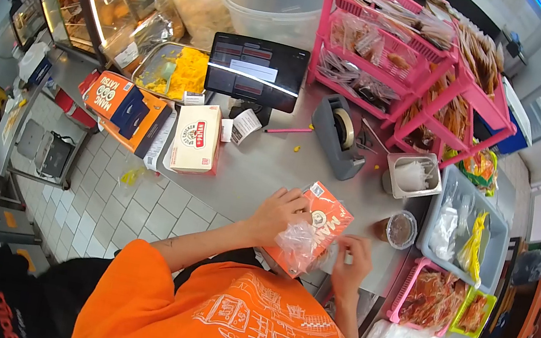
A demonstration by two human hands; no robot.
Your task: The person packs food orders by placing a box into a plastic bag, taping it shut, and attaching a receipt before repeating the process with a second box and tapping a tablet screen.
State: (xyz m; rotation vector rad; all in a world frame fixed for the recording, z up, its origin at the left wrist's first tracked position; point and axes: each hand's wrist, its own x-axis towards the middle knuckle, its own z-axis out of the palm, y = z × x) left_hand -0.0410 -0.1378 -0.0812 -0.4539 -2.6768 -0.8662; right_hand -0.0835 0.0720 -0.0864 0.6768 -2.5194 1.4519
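Observation:
An orange food box [333,212] with white lettering lies tilted at the counter's front edge, right before my body. Clear plastic bag film [296,239] covers part of it and bunches up on its left side. My left hand [283,215] is over the box's left edge, its fingers bent and closed on the bunched plastic. At the right side of the box my right hand [351,260] has its fingers curled in a pinch at the bag's thin edge. The bag's underside is hidden.
A cream box [197,139] and orange-and-navy boxes [122,108] stand left. Behind are a tablet [256,72], a tape dispenser [338,137] and pink racks [388,45]. To the right are a lidded cup [398,230], a grey tub [465,227] and a pink basket [431,296].

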